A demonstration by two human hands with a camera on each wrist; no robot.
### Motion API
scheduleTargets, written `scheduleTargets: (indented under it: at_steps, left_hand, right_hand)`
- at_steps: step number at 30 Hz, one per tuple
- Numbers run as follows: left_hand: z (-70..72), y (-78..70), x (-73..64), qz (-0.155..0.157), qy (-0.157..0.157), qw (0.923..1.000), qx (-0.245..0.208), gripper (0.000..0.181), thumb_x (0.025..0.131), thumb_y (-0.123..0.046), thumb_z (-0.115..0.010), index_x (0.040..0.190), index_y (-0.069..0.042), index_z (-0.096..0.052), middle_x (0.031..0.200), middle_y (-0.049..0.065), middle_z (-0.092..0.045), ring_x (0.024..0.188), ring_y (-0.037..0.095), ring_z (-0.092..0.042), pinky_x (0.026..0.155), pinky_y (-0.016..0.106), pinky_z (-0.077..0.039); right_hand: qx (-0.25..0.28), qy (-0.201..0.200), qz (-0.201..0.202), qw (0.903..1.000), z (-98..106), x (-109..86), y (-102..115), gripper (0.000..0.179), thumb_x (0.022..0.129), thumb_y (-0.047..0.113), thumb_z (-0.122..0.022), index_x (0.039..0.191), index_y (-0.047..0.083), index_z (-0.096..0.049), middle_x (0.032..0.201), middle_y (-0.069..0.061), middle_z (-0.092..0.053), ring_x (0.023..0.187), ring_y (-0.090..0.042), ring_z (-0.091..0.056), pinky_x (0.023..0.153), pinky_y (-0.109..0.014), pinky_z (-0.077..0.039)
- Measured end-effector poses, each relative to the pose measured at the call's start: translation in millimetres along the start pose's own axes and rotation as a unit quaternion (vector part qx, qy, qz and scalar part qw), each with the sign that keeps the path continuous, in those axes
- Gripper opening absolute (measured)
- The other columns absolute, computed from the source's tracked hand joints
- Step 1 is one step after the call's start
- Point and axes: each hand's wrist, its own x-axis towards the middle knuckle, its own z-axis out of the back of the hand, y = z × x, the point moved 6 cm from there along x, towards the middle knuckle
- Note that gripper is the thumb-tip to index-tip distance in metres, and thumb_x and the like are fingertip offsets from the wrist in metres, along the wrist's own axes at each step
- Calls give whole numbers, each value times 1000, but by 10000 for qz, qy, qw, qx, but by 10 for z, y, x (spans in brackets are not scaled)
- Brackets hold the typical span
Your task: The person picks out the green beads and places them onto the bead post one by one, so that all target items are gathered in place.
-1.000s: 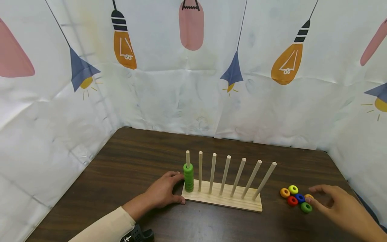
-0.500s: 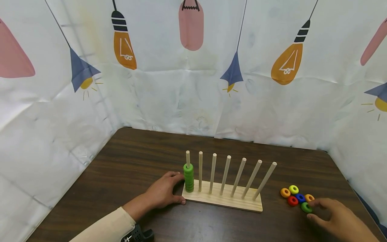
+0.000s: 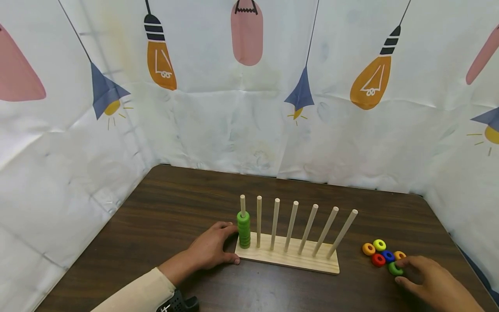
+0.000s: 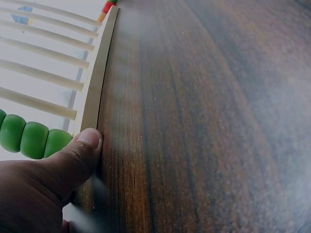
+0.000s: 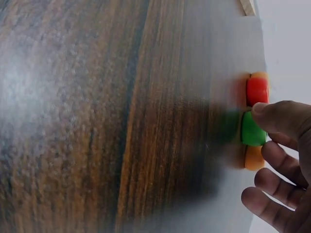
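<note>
A wooden peg stand with a row of upright pegs is on the dark table. Several green rings are stacked on its leftmost peg. My left hand holds the stand's left end, the thumb along the front edge and the fingers reaching behind. To the right, my right hand has its index fingertip at a loose green ring, with the thumb spread apart nearer me. In the right wrist view the thumb overlaps the green ring, between a red ring and an orange ring; the other fingers are loosely bent.
Beside the green ring lie a blue ring, a yellow ring and another orange ring, close together. Behind the table hangs a white printed sheet. A watch is on the left wrist.
My right hand has moved from the right-hand orange ring slightly toward me, to the green ring, and has stayed about there for the last half second. The left hand and stand are still.
</note>
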Motion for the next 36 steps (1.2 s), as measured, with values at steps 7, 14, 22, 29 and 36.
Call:
scheduleTargets:
  at_steps: [7, 14, 22, 29, 36]
  left_hand:
    - [-6, 10, 2, -8, -28, 10000, 29, 81, 75, -45, -91, 143, -16, -59, 145, 20, -52, 130, 40, -53, 95, 58, -49]
    - [2, 0, -2, -31, -31, 10000, 34, 81, 75, -45, -91, 143, -15, -60, 144, 20, -52, 131, 40, -52, 96, 58, -49]
    - [3, 2, 13, -19, -62, 10000, 60, 82, 73, -45, -92, 142, -16, -60, 143, 20, -53, 130, 39, -53, 96, 57, -49]
    - [5, 6, 18, -17, -66, 9999, 78, 82, 73, -45, -92, 142, -15, -60, 143, 20, -53, 130, 40, -53, 96, 57, -49]
    - [9, 3, 5, 31, -18, 10000, 59, 82, 74, -45, -92, 143, -16, -59, 144, 20, -52, 130, 40, -53, 95, 58, -49]
  right_hand:
    - [11, -286, 112, 9995, -22, 8, -14, 37, 80, 32, -88, 102, 7, -70, 98, 1, -66, 93, -35, -66, 81, -61, -51]
    - [45, -86, -60, 9999, -19, 31, -8, 36, 81, 32, -87, 102, 9, -69, 97, 1, -69, 93, -34, -67, 79, -60, -52]
    - [122, -456, 202, 9987, 213, 21, 134, 34, 80, 19, -88, 104, 5, -68, 99, 0, -68, 84, -21, -64, 69, -43, -55]
    - [108, -1326, 696, 9887, 559, -5, 396, 31, 77, 12, -89, 100, 12, -70, 96, 3, -69, 79, -17, -64, 60, -31, -51]
    - [5, -2291, 1585, 9604, 938, -49, 735, 39, 70, 7, -93, 101, 15, -71, 95, 7, -67, 75, 0, -53, 57, -22, -42]
